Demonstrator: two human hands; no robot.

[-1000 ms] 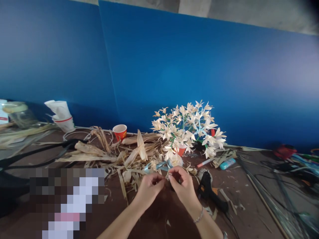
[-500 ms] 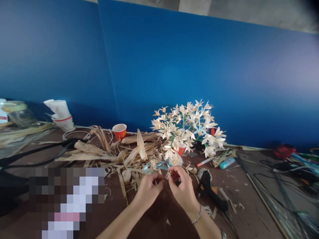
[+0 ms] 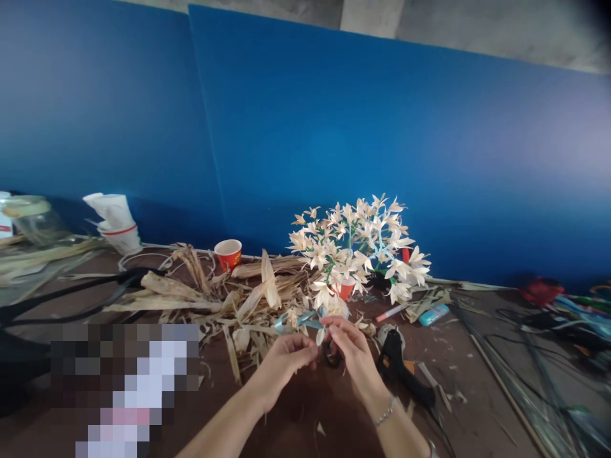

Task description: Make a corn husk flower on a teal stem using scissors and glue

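Observation:
My left hand (image 3: 291, 361) is closed in a pinch, thumb against forefinger; whatever its fingertips hold is too small to make out. Just to its right, my right hand (image 3: 352, 348) pinches a small pale husk petal (image 3: 320, 336) between thumb and fingers. The fingertips of both hands nearly meet around it. Behind them a bunch of cream husk flowers (image 3: 353, 245) on green and light blue stems stands in a red cup (image 3: 344, 291). A light blue strip (image 3: 285, 322) lies beyond my left hand among dry husks (image 3: 210, 296).
A black glue gun (image 3: 401, 369) lies right of my right hand, its cord running forward. Near it are a turquoise packet (image 3: 434, 314) and a marker (image 3: 390, 312). A red paper cup (image 3: 228, 254), white cups (image 3: 119, 229) and a glass jar (image 3: 35, 219) stand along the blue wall (image 3: 334, 127).
My right hand's fingers have lifted and shifted slightly, and the pale petal now shows more between the hands. My left hand stays pinched in nearly the same place.

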